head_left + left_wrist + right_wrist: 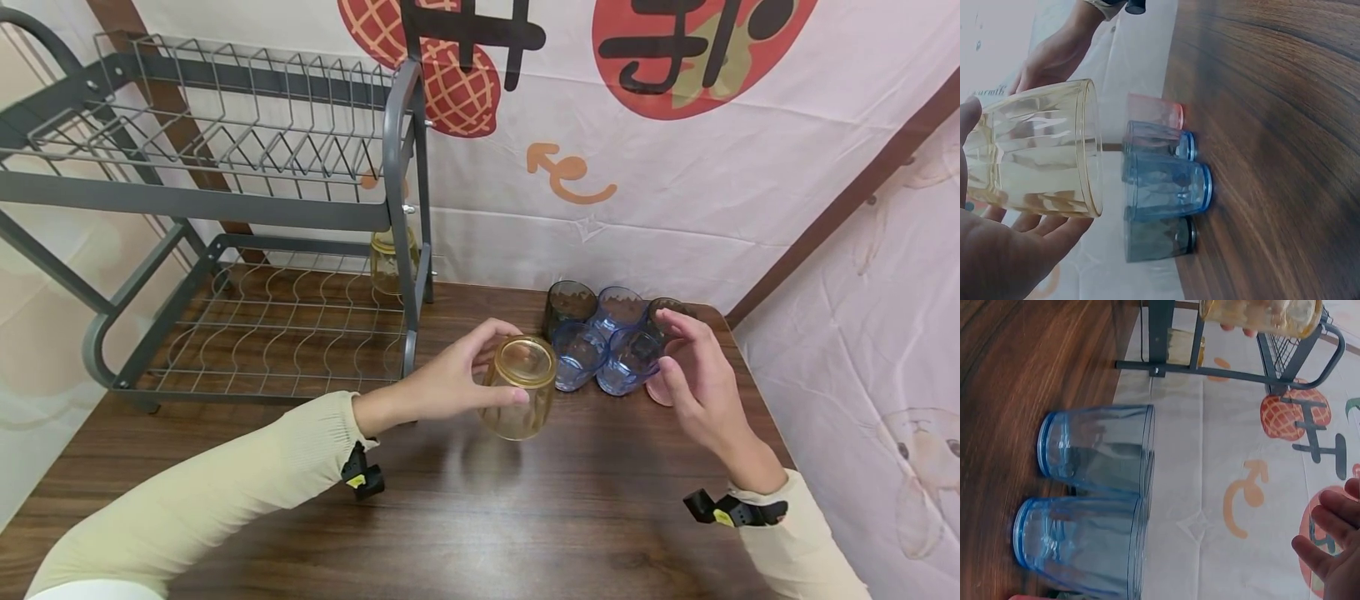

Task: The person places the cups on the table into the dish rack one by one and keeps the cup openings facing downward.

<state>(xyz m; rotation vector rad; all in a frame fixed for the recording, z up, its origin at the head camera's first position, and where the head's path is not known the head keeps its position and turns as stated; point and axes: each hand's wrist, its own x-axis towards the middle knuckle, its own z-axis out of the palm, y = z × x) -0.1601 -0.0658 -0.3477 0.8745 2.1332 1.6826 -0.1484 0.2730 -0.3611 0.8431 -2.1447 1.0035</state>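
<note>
Head view: gripping yellow glass (538, 402) mouth-down above table (465, 517) in left hand (457, 383) | Left wrist view: pressing smooth sides between thumb and fingers, probably against slipping | Right wrist view: holding nothing in right hand (1343, 557), loosely spreading fingers near blue glasses (1088, 447)

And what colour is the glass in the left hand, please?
The glass is transparent pale yellow; the left wrist view shows it best.
</note>
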